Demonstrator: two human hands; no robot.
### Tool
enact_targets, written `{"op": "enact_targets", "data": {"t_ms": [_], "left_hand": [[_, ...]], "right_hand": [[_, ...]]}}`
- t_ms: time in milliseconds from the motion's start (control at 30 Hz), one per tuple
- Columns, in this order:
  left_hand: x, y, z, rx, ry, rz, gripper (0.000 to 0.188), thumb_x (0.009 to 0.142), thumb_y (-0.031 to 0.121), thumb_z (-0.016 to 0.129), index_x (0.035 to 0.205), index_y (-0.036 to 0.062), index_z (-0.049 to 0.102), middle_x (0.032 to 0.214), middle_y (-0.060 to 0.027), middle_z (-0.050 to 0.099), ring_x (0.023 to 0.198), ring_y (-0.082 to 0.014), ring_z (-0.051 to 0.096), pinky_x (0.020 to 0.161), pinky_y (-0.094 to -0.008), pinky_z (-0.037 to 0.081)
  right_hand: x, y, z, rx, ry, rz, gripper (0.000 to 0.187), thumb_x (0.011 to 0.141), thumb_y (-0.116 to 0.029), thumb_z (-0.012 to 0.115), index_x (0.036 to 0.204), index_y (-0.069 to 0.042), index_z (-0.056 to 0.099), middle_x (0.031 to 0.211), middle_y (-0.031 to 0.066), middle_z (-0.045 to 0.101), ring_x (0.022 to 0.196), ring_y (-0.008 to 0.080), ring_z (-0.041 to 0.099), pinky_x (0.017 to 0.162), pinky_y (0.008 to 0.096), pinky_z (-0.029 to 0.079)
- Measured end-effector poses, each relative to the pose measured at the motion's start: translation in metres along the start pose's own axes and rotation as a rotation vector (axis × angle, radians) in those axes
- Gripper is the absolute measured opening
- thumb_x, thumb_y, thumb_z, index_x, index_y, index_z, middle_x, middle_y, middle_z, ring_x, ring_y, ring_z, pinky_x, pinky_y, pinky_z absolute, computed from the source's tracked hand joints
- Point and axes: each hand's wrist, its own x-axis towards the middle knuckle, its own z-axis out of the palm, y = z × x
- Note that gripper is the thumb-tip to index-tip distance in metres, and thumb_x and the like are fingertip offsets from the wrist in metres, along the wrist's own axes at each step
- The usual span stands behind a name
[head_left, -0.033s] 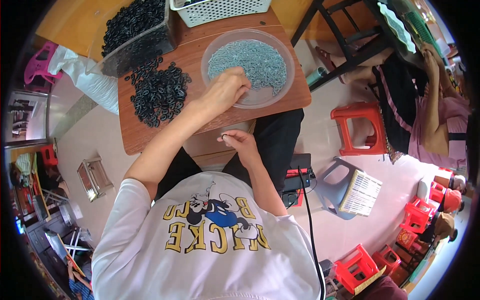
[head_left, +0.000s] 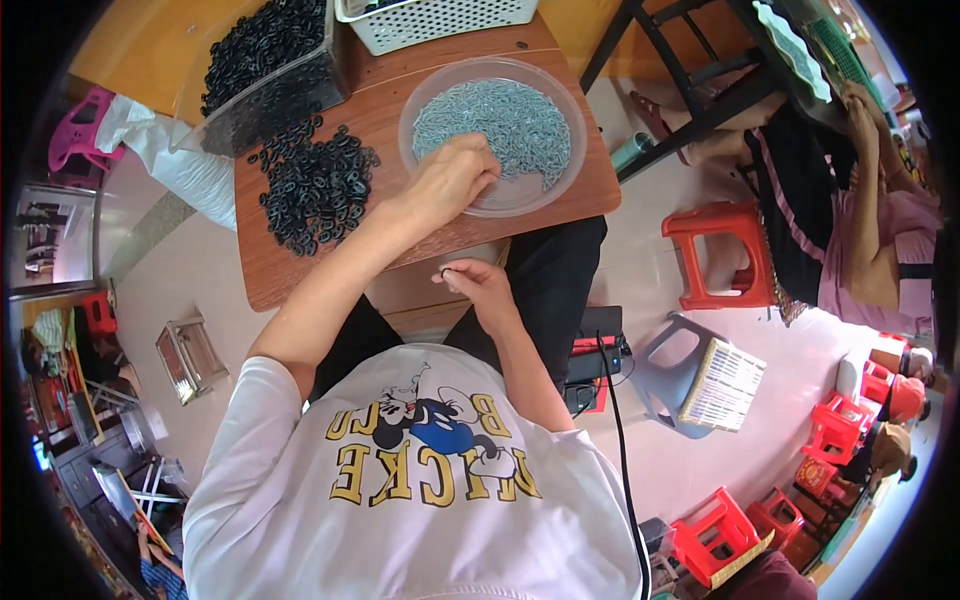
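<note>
My left hand (head_left: 452, 178) reaches into a clear round bowl (head_left: 578, 135) and pinches at the small grey-blue pieces (head_left: 515, 120) that fill it. At the near edge of the brown wooden table (head_left: 385, 125), my right hand (head_left: 482, 285) pinches a small black ring between thumb and fingers. A loose pile of black rubber rings (head_left: 315, 185) lies on the table left of the bowl. Behind it stands a clear bin (head_left: 265, 70) heaped with more black rings.
A white slotted basket (head_left: 430, 20) stands at the table's far edge. A red stool (head_left: 715, 250) and a seated person (head_left: 870, 230) are to the right. A grey stool holding a white tray (head_left: 695, 385) and a black cable (head_left: 615, 420) lie by my right side.
</note>
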Motion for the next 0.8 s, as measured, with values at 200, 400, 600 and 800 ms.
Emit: {"op": "enact_targets", "data": {"t_ms": [200,400,600,800], "left_hand": [[0.010,0.001,0.012,0.099,-0.060,0.030,0.009,0.072,0.001,0.066,0.081,-0.0013,0.066,0.080,-0.0128,0.056,0.082,-0.0304,0.058,0.071,-0.0375,0.047],[0.011,-0.001,0.017,0.146,-0.098,0.047,0.010,0.074,0.004,0.066,0.083,-0.0017,0.067,0.080,-0.0122,0.055,0.083,-0.0292,0.057,0.071,-0.0369,0.047],[0.017,-0.001,0.020,0.227,-0.100,0.124,0.009,0.074,0.003,0.064,0.082,-0.0010,0.065,0.077,-0.0128,0.053,0.082,-0.0299,0.056,0.070,-0.0384,0.046],[-0.001,0.011,-0.009,-0.246,0.079,-0.085,0.013,0.081,0.002,0.061,0.094,0.0003,0.061,0.080,-0.0057,0.057,0.072,-0.0179,0.055,0.066,-0.0302,0.046]], "right_hand": [[0.000,-0.001,-0.002,-0.051,-0.001,0.005,0.013,0.085,-0.006,0.061,0.096,-0.001,0.065,0.087,0.0061,0.068,0.074,0.0072,0.056,0.069,0.0207,0.044],[0.002,0.001,-0.005,-0.044,-0.024,-0.011,0.014,0.085,-0.007,0.062,0.097,-0.001,0.065,0.087,0.0057,0.068,0.079,0.0088,0.059,0.073,0.0214,0.045],[0.004,0.005,-0.004,-0.053,-0.017,0.003,0.013,0.084,-0.006,0.062,0.096,-0.002,0.065,0.088,0.0063,0.068,0.082,0.0098,0.060,0.075,0.0218,0.045],[-0.005,-0.003,0.000,-0.040,0.040,-0.064,0.012,0.083,-0.005,0.064,0.094,-0.001,0.067,0.086,0.0047,0.067,0.078,0.0082,0.058,0.074,0.0202,0.045]]}}
